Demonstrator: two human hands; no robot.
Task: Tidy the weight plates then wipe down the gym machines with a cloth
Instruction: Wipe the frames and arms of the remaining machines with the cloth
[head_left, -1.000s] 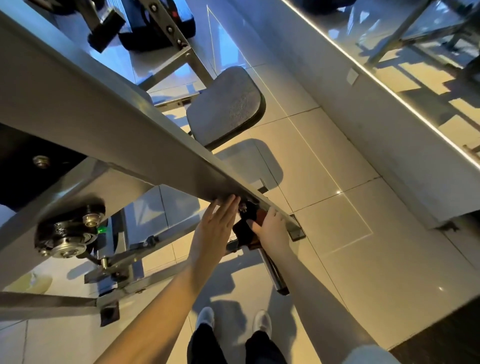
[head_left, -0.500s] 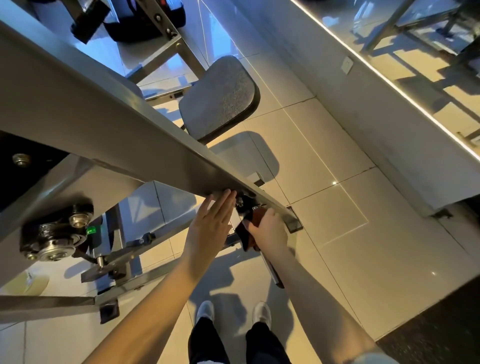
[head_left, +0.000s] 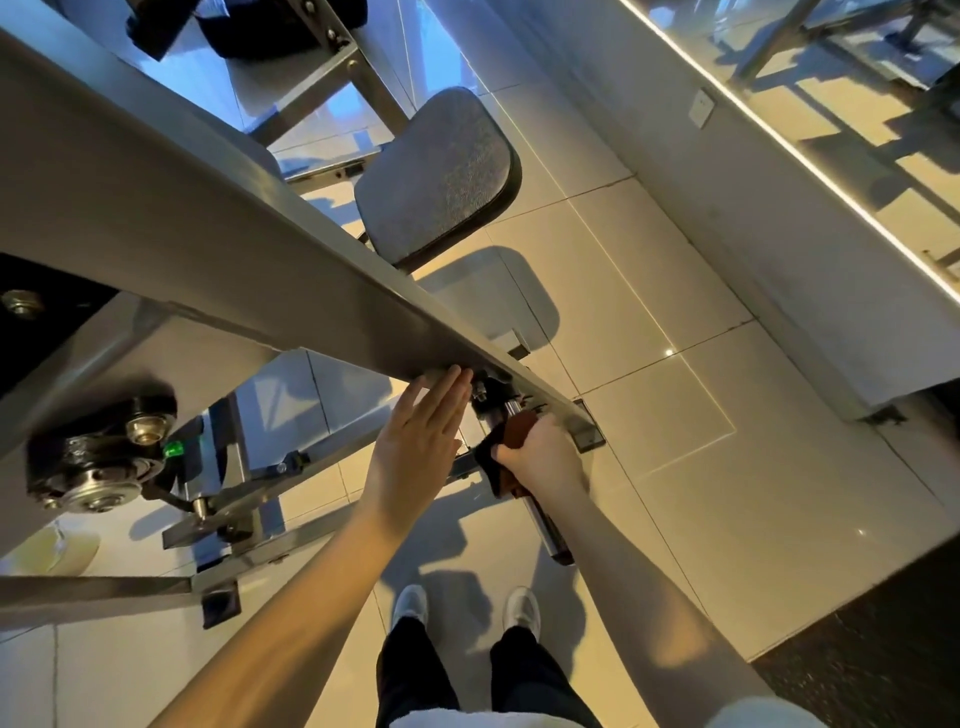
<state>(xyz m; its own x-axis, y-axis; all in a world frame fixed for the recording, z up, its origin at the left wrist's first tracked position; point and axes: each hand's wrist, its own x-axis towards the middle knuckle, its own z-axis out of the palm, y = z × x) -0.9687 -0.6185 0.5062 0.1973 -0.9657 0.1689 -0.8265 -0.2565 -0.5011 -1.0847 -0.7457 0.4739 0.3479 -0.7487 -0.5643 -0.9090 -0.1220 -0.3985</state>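
Right hand (head_left: 540, 457) grips brown cloth (head_left: 506, 452) around chrome bar (head_left: 543, 525); left hand (head_left: 421, 441) flat, fingers straight, touching steel beam (head_left: 234, 249).

Both forearms (head_left: 291, 597) are bare behind the left hand (head_left: 415, 441) and right hand (head_left: 543, 460), and a white sleeve (head_left: 753, 716) edge shows at the right elbow. Dark trousers (head_left: 415, 670) end at white shoes (head_left: 410, 605).

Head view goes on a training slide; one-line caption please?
Right hand wraps a brown cloth round the machine's chrome peg while the flat left hand touches the grey beam.
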